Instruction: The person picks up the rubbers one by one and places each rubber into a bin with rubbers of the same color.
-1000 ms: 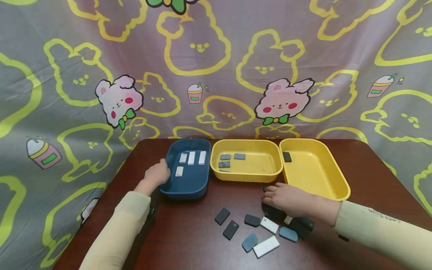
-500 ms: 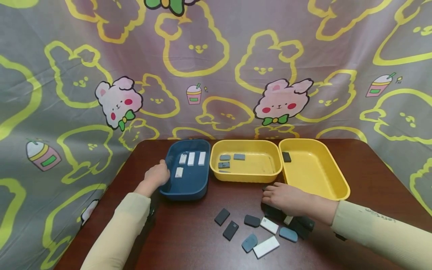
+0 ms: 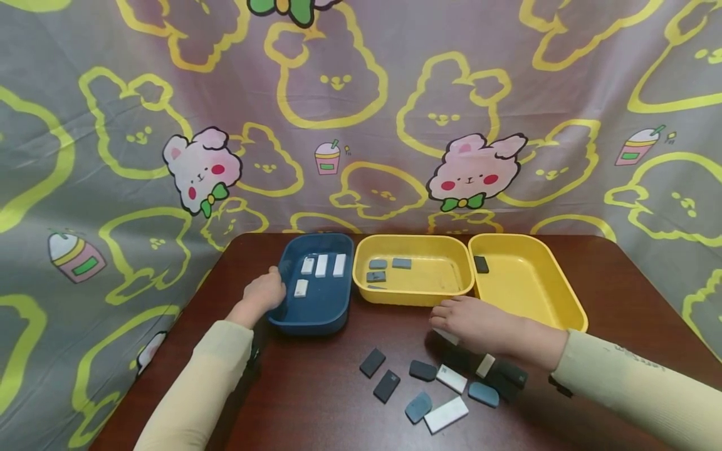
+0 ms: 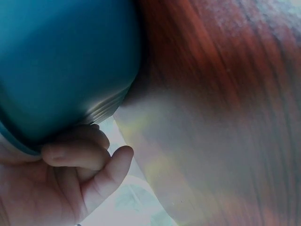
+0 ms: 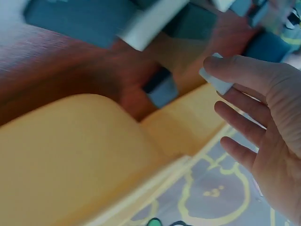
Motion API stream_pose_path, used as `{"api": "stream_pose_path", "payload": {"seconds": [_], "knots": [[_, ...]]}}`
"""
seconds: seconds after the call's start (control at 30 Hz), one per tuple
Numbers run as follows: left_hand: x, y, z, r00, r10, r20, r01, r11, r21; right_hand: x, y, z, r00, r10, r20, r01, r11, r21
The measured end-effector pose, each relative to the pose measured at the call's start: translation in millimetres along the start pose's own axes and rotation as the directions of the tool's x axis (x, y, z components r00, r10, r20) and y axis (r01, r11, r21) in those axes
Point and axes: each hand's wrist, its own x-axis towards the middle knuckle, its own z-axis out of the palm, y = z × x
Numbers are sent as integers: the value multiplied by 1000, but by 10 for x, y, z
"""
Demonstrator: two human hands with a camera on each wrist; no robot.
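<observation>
My left hand (image 3: 264, 293) grips the rim of a blue plastic bin (image 3: 316, 327) at its left side. In the left wrist view its fingers curl at the edge of the bin. Between thumb and forefinger, my right hand (image 3: 478, 324) pinches a small white block (image 5: 216, 80), raised over the tabletop in front of the two yellow bins. The other fingers of that hand are spread. Below it lie a cream block (image 3: 485, 366) standing among dark pieces, a white block (image 3: 452, 378), and a blue-grey piece (image 3: 483, 394).
Several white blocks (image 3: 321, 265) lie inside the blue bin. The middle yellow bin (image 3: 417, 299) holds several grey pieces; the right yellow bin (image 3: 564, 294) has one black piece (image 3: 481, 264). More black and white pieces (image 3: 447, 414) are scattered at the table's front. A patterned curtain (image 3: 361, 125) hangs behind.
My right hand has risen and shifted slightly left and away from me, now with a white block in its pinch. The cream block it partly covered shows fully. My left hand stays at the bin.
</observation>
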Motion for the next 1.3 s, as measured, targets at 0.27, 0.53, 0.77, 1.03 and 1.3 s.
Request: {"api": "stream_pose_path", "payload": {"seconds": [0.27,0.53,0.77,1.03,1.3], "knots": [[25,-13,20,1000,-1,2,1,1000,10,259,-42,-219,998,54,-42,-47,989,143],[12,-17,40,1000,3,0,-3,1000,9,617,-97,-354,990,68,-122,-42,979,200],[10,-12,36,1000,-8,-4,8,1000,17,980,-145,-506,979,129,-160,-84,962,260],[8,-17,35,1000,-12,-6,12,1000,13,1534,-249,-546,966,227,-124,-175,927,331],[6,-1,21,1000,-2,-11,2,1000,14,2041,-306,-282,937,336,-100,-261,859,440]]}}
